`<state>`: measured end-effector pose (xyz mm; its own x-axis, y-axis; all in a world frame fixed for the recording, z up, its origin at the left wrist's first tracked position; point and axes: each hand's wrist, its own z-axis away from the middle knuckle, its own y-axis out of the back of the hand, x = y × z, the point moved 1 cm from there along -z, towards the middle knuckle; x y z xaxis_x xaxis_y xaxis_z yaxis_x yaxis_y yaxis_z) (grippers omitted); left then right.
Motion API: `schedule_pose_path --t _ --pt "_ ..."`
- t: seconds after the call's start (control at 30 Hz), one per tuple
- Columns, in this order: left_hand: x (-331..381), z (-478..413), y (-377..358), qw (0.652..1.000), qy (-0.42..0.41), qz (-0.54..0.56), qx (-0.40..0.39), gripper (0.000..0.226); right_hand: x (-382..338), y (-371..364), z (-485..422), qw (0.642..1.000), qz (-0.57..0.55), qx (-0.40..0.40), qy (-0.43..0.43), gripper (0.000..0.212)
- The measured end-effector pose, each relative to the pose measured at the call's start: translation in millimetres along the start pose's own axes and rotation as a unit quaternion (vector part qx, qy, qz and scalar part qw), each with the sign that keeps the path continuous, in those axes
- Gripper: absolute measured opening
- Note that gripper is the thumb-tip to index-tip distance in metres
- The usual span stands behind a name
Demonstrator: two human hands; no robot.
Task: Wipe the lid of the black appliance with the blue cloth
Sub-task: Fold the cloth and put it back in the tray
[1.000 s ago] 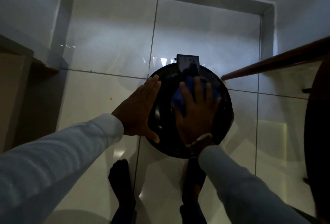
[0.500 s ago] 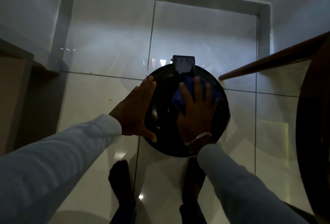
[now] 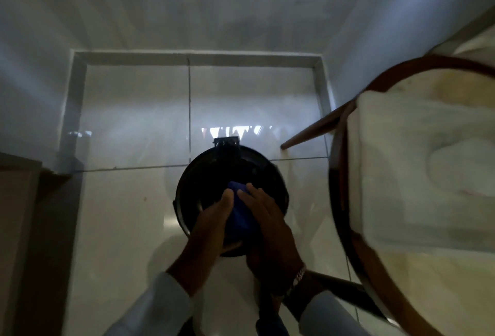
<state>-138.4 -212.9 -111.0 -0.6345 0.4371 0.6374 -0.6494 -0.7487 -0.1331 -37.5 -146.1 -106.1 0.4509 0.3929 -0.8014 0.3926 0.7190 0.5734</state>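
Note:
The round black appliance lid (image 3: 214,175) faces up on the pale tiled floor, with a dark handle block (image 3: 226,143) at its far edge. A blue cloth (image 3: 241,218) lies bunched over the lid's near half. My right hand (image 3: 267,226) covers the cloth's right side with its fingers curled on it. My left hand (image 3: 211,223) touches the cloth's left side, fingers together and pointing away from me. Both hands hide the lid's near rim. Whether the cloth rests on the lid or is lifted off it cannot be told.
A round wooden-rimmed table (image 3: 345,201) with a white cloth (image 3: 415,161) on top fills the right side, its leg (image 3: 313,132) slanting to the floor beside the appliance. A brown cabinet (image 3: 16,228) stands at the left. White walls close the corner behind.
The view has pulled up and back, so the table top now shows. My left hand left the lid's left rim and joined the cloth. My right hand drew the cloth toward me and bunched it.

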Motion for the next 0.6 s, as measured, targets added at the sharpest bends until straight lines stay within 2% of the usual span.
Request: schedule_pose_path --t 0.1,0.17,0.2,0.27,0.33,0.37,0.43,0.47,0.53,0.6 --pt "36.1 31.6 -32.2 0.997 -0.05 0.045 -0.04 0.033 -42.5 54.2 20.9 0.998 -0.048 0.04 0.022 0.068" --pt "56.5 45.5 -59.6 0.993 -0.069 0.069 -0.07 0.028 -53.5 97.1 36.1 0.988 -0.112 0.11 -0.013 0.073" --pt "64.0 49.6 -75.1 0.989 -0.072 0.088 -0.1 0.026 -53.8 118.7 42.0 0.971 -0.166 0.163 -0.061 0.074" --pt "77.8 61.0 -111.9 0.982 -0.074 0.095 -0.143 0.024 -42.9 158.7 47.5 0.906 -0.306 0.221 -0.194 0.081" --pt "83.7 66.2 -151.5 0.986 -0.105 0.027 -0.125 0.014 -20.4 191.9 46.6 0.846 -0.41 0.225 -0.256 0.074" --pt "85.9 68.5 -175.4 0.985 -0.141 -0.046 -0.089 0.008 -8.9 209.3 47.5 0.837 -0.416 0.231 -0.271 0.066" --pt "86.4 68.3 -201.4 0.964 -0.211 -0.161 0.002 0.009 8.0 219.4 40.8 0.857 -0.329 0.276 -0.285 0.054" --pt "86.6 70.2 -214.2 0.956 -0.227 -0.187 0.022 0.014 17.5 223.5 39.3 0.873 -0.255 0.301 -0.287 0.05" --pt "77.9 70.6 -231.1 0.951 -0.209 -0.228 0.03 0.032 33.9 225.1 35.2 0.9 -0.12 0.306 -0.287 0.052" --pt "64.7 70.6 -235.7 0.948 -0.157 -0.276 0.006 0.053 49.6 221.9 31.3 0.92 -0.042 0.277 -0.275 0.056"
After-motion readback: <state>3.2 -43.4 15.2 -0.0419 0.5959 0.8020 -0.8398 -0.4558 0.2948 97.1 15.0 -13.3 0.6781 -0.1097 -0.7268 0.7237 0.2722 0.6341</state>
